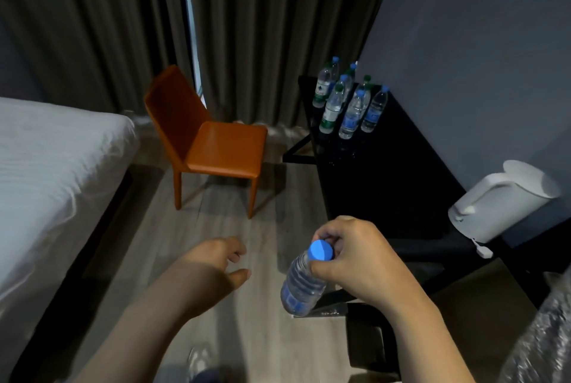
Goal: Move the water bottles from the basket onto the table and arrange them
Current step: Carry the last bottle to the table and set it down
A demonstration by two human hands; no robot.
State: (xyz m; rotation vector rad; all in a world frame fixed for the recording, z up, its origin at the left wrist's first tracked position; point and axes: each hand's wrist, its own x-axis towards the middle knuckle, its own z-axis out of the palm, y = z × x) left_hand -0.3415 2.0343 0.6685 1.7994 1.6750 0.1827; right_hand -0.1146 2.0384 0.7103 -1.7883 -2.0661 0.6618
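Between curled fingers (328,236) and thumb of right hand (355,262), neck of blue-capped bottle (301,285); left hand (213,268) slack.

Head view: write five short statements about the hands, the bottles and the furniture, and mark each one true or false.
1. The right hand grips a clear plastic water bottle with a blue cap near its neck. True.
2. The left hand holds a second bottle. False: it holds nothing, and its fingers are loosely curled.
3. A group of clear water bottles stands upright on the black table. True.
4. The orange chair lies tipped over on the floor. False: it stands upright on its legs.
5. The white kettle stands among the grouped bottles. False: it sits apart from them, nearer the person.
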